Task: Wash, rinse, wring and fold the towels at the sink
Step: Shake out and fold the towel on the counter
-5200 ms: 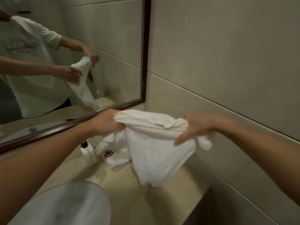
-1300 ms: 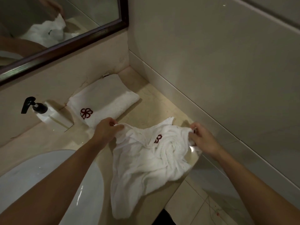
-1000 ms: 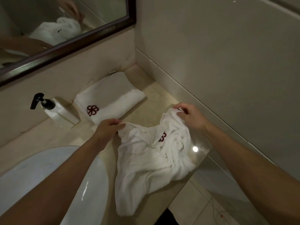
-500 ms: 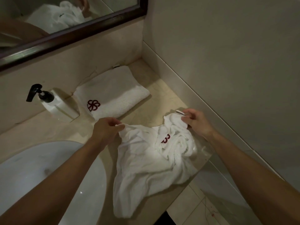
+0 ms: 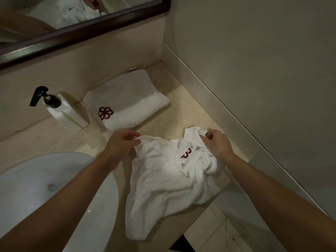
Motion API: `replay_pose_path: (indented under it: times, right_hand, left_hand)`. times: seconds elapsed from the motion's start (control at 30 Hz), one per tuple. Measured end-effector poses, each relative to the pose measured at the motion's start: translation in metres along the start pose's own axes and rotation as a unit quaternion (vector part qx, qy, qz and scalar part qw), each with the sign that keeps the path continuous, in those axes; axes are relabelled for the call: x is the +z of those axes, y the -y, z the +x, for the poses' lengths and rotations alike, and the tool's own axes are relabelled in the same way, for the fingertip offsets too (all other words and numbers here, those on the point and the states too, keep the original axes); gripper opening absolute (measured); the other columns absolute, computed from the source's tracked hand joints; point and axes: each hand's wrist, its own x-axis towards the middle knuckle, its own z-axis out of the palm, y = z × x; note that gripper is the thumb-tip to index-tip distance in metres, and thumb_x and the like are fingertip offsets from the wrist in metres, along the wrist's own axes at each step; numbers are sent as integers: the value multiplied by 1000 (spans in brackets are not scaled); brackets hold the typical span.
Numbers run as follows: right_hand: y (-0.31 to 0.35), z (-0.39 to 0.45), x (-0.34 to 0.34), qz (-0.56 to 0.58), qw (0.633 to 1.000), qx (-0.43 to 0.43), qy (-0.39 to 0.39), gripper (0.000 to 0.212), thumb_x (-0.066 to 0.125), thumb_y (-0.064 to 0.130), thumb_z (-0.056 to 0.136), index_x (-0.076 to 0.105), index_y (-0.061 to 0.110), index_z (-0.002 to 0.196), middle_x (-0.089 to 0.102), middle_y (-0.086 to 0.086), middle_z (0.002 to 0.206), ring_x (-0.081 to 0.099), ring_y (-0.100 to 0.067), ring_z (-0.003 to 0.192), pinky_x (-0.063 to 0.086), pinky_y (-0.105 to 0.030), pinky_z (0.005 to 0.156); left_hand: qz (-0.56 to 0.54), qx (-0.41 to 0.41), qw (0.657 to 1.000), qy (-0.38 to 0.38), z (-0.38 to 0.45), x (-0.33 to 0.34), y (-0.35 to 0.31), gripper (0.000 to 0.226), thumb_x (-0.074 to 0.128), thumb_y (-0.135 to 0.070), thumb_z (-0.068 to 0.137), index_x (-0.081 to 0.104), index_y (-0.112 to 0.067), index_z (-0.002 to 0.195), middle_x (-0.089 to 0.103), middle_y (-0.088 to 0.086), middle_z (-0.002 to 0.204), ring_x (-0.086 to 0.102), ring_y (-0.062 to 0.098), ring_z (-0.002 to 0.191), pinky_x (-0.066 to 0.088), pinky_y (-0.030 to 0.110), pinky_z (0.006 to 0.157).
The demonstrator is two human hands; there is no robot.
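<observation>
Our left hand [image 5: 121, 142] and right hand [image 5: 217, 142] each pinch a far corner of the crumpled towel [image 5: 169, 186], which lies at the tabletop's [image 5: 183, 108] front right edge, its tail overhanging. We should pull the corners apart until it lies flat, then fold it like the folded towel [image 5: 127, 100] in the back corner.

One head-worn wide-angle view looks steeply down and forward, close over the tabletop [image 5: 183, 108]. The mirror [image 5: 54, 13] fills the upper left of the frame, the wall the right, the sink [image 5: 36, 179] the lower left.
</observation>
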Motion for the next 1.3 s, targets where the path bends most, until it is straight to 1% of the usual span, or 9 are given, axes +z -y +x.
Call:
replay_pose_path:
  times: [0.2, 0.33, 0.43, 0.57, 0.67, 0.73, 0.9, 1.07, 1.3]
  right_hand:
    - [-2, 0, 0, 35, 991, -118, -53, 20, 64, 28, 95, 53, 18, 82, 58, 0, 83, 53, -14, 72, 39, -29, 63]
    - [6, 17, 3, 59, 993, -61, -78, 17, 68, 25, 93, 56, 22, 81, 53, -4, 105, 52, -16, 80, 38, -26, 75]
    - [19, 22, 7, 51, 997, -3, -52, 16, 62, 17, 94, 52, 20, 82, 59, -9, 110, 55, -16, 80, 40, -28, 76]
    - [34, 21, -1, -16, 999, 15, 35, 18, 53, 13, 98, 56, 10, 81, 62, -18, 116, 63, -36, 105, 49, -37, 84]
    - [46, 17, -20, -85, 992, 1, 95, 25, 48, 16, 102, 62, -3, 111, 63, -19, 119, 61, -36, 113, 47, -36, 87]
    - [49, 11, -33, -131, 986, -21, 103, 26, 47, 18, 103, 61, 0, 115, 64, -18, 121, 61, -35, 114, 45, -32, 85]
    - [36, -13, -66, -183, 979, -80, 51, 22, 51, 17, 101, 59, 3, 117, 64, -21, 122, 61, -36, 112, 46, -35, 85]
    - [19, -60, -127, -175, 975, -130, -38, 19, 50, 9, 99, 66, 3, 107, 68, -23, 113, 63, -38, 109, 45, -35, 85]
    - [16, -140, -212, -108, 944, -204, -234, 11, 61, -3, 90, 68, -4, 100, 69, -27, 101, 64, -41, 97, 36, -33, 73]
  left_hand:
    - [-5, 1, 1000, -22, -3, 2, 2, 20, 68, -7, 86, 72, -15, 104, 72, 2, 101, 68, 17, 97, 55, 31, 86]
    - [18, 16, 998, -53, -2, 2, 3, 19, 70, -11, 86, 72, -17, 104, 72, 1, 99, 68, 15, 95, 56, 31, 85]
    - [42, 17, 998, -51, -2, 3, 5, 24, 72, -11, 83, 71, -15, 107, 71, 0, 100, 68, 15, 94, 56, 30, 82]
    - [124, 35, 987, -91, 1, 3, 7, 23, 72, -11, 82, 71, -12, 105, 71, 2, 97, 66, 14, 86, 52, 25, 73]
    - [249, 118, 953, -123, -4, 1, -2, 16, 71, -9, 82, 75, -8, 98, 73, 5, 92, 63, 11, 78, 44, 15, 67]
    - [283, 166, 934, -138, -8, -4, -17, 14, 70, -9, 84, 77, -10, 96, 74, 4, 93, 62, 11, 80, 43, 18, 73]
    - [326, 235, 906, -133, -30, -20, -51, 19, 68, -8, 89, 75, -7, 106, 74, 9, 97, 66, 18, 76, 44, 21, 76]
    - [361, 319, 860, -171, -74, -63, -71, 19, 71, -1, 85, 76, -4, 102, 74, 14, 104, 69, 30, 98, 43, 28, 89]
    - [282, 450, 809, -253, -154, -101, -121, 20, 68, -7, 88, 75, -9, 107, 74, 5, 92, 63, 17, 75, 46, 29, 82]
